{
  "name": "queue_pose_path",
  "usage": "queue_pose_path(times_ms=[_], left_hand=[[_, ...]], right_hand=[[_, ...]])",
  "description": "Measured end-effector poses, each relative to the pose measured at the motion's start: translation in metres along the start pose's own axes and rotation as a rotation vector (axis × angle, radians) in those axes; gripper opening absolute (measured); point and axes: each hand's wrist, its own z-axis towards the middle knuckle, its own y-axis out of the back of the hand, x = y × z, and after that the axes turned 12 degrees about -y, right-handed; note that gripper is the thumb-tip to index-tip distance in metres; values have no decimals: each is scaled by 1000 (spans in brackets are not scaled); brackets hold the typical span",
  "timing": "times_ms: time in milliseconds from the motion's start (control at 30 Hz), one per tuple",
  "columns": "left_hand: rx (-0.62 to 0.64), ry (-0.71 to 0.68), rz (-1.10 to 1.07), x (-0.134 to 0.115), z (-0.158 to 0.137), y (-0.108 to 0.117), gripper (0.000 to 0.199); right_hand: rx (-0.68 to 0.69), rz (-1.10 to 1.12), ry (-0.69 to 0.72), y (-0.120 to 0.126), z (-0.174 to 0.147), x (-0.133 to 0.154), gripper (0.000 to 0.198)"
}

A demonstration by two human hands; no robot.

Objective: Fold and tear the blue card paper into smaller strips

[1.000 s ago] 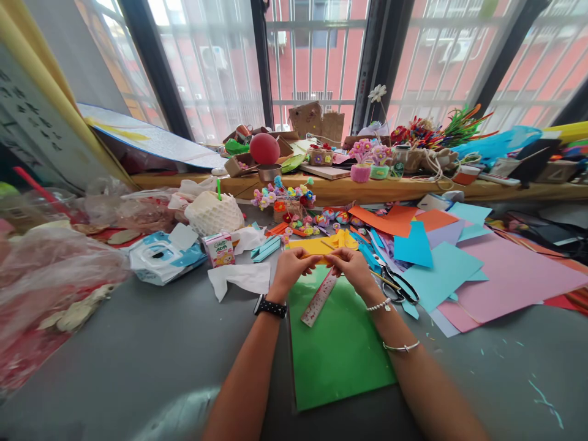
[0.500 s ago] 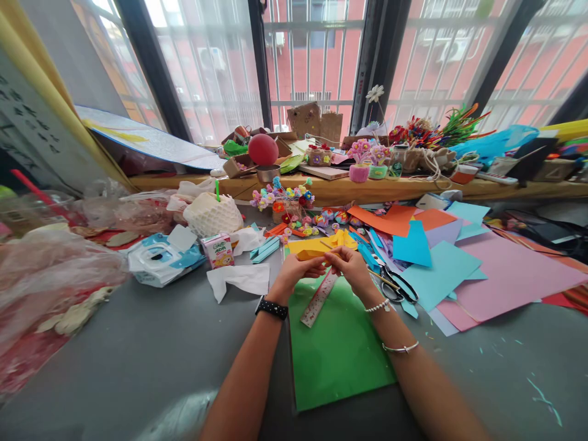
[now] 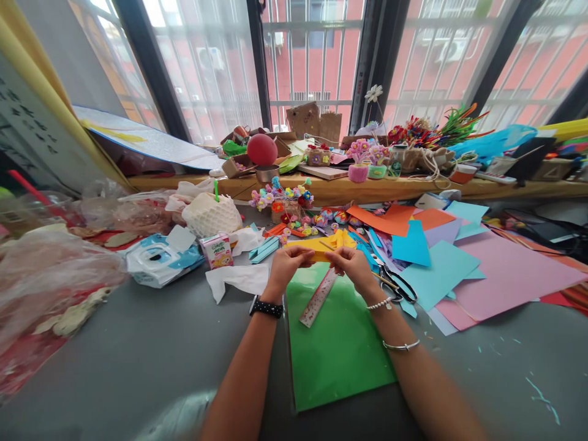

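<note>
A strip of yellow paper (image 3: 316, 247) is stretched between my two hands above the far end of a green sheet (image 3: 342, 355). My left hand (image 3: 288, 267) pinches its left end. Closed on its right end is my right hand (image 3: 353, 267), where a thin stick (image 3: 326, 245) also pokes out near the fingertips. Below the hands a patterned ruler (image 3: 318, 299) lies slanted on the green sheet. More folded yellow paper (image 3: 344, 237) lies just behind my right hand. Black-handled scissors (image 3: 399, 286) rest to the right of that hand.
Coloured paper sheets (image 3: 509, 275) spread over the right side. To the left stand a wet-wipe pack (image 3: 160, 258), a small drink carton (image 3: 217, 252) and a coconut in white netting (image 3: 211, 215). Small crafted flowers (image 3: 282, 199) stand behind. A cluttered sill (image 3: 331, 193) runs along the window.
My left hand has moved left, away from the right hand. The yellow strip now shows stretched out between them. The right hand has hardly shifted.
</note>
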Motion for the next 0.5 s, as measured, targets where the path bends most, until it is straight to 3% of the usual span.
queue_pose_path(times_ms=[200,500], left_hand=[[-25,20,24,-1,1,0,35],[189,31,168,-5,-5,2,16]], right_hand=[[-32,60,7,0,1,-1,30],[97,8,-43,1,1,-1,27]])
